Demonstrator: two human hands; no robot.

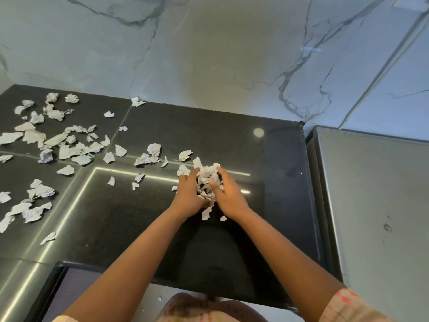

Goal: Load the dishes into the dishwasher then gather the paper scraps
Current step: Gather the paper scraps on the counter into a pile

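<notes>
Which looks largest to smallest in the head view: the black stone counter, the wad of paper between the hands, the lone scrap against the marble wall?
1. Black stone counter
2. Wad of crumpled white paper between the hands
3. Lone white scrap against the marble wall; it lies farther away, so it may look smaller.

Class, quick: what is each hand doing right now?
Left hand: cupped around the bundle of paper scraps.
Right hand: cupped around the same bundle.

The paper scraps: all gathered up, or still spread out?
Mostly spread. Both hands cup one bunch; many scraps lie scattered across the counter.
</notes>
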